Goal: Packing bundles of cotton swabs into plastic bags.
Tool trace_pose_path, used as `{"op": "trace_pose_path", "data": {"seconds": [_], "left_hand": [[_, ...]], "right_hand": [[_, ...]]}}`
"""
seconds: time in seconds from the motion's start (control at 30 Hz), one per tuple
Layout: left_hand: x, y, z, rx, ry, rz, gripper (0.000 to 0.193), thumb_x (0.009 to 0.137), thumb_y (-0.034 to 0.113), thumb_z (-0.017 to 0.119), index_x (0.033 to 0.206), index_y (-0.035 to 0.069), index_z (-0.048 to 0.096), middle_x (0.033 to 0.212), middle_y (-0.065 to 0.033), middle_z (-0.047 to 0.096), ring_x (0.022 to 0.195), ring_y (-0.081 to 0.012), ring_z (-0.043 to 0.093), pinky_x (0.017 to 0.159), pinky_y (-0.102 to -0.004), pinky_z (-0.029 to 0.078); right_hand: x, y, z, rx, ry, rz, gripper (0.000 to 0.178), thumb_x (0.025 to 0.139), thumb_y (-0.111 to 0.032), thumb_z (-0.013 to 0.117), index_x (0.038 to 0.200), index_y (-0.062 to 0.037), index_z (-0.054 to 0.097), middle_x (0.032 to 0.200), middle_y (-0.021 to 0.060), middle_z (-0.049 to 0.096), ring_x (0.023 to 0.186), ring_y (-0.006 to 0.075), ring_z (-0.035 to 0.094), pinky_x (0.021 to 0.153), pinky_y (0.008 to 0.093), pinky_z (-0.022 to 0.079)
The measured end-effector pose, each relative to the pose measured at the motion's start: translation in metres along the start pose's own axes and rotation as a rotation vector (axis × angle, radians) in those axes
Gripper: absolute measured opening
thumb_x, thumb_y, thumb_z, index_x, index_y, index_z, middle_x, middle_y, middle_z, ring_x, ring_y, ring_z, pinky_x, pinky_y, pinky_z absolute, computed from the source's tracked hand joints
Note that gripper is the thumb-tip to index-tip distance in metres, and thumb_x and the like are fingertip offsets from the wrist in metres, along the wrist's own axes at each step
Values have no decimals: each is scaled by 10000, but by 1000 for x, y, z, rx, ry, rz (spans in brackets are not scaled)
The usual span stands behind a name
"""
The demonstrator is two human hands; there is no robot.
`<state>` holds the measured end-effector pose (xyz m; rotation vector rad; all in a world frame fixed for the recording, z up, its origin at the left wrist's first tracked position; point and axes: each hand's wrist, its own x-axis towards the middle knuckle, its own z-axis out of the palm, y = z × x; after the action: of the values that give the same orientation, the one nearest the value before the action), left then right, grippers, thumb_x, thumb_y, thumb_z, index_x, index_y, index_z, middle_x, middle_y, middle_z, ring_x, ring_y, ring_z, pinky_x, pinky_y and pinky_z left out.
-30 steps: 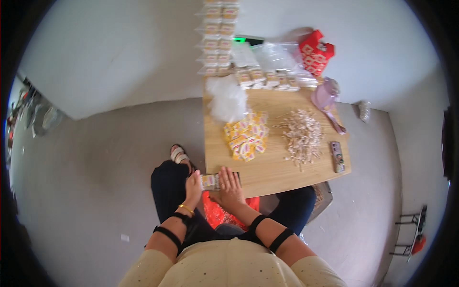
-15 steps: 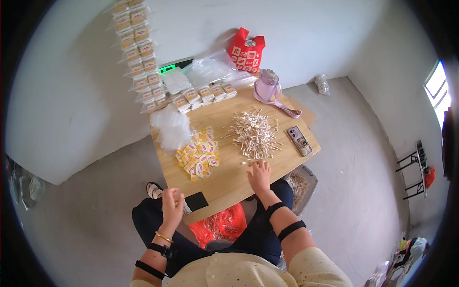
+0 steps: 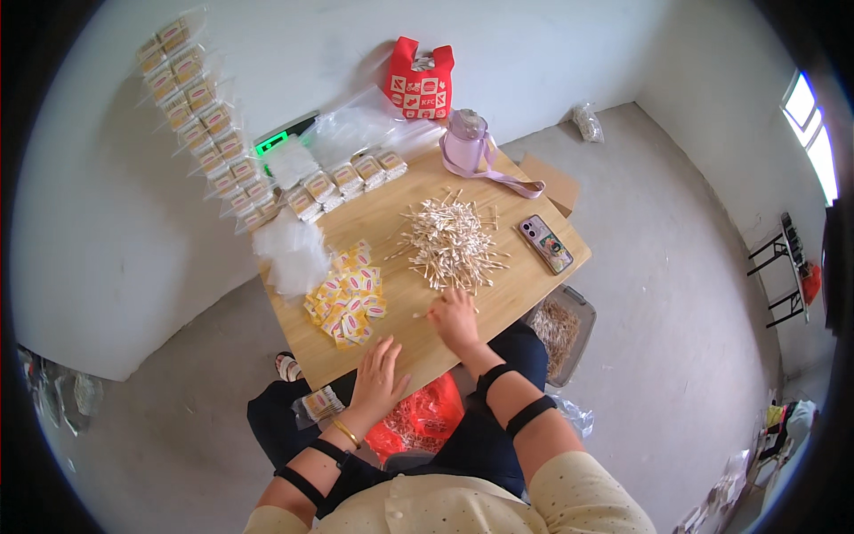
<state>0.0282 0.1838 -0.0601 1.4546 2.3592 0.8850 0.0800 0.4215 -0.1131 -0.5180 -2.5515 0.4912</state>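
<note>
Cotton swabs lie in a loose heap on the wooden table. The person's right hand is at the near side of this heap, its fingers bent downward; whether its grip holds any swab, one cannot tell from this view. The left hand is at the near edge of the table, its grip wide, with the fingers stretched out. Yellow-and-white printed slips lie to the left of the heap, and a phone rests to its right.
</note>
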Motion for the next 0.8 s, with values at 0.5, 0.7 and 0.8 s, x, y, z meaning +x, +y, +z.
{"op": "trace_pose_path", "data": {"seconds": [0.5,0.7,0.8], "left_hand": [[2,-30,43,444,-154,55,864,953,454,574,1567,-38,218,1654,-203,199,1552,-339,145,1253,-526,69],[-5,-25,43,411,-136,78,854,954,452,574,1559,-46,237,1649,-208,211,1549,-343,154,1253,-527,72],[-9,-26,44,428,-147,74,853,951,452,577,1559,-42,240,1646,-211,218,1547,-345,164,1252,-530,81]], "right_hand": [[-17,42,-42,221,-82,90,210,804,-60,679,1009,-107,680,1072,109,574,1073,353,537,941,468,457],[-21,41,-28,267,-169,143,172,834,3,616,972,-88,664,1033,124,599,1059,354,571,927,423,482],[-19,16,-18,364,-173,155,161,840,10,606,963,-77,660,1012,127,597,1037,355,577,916,422,489]]}}
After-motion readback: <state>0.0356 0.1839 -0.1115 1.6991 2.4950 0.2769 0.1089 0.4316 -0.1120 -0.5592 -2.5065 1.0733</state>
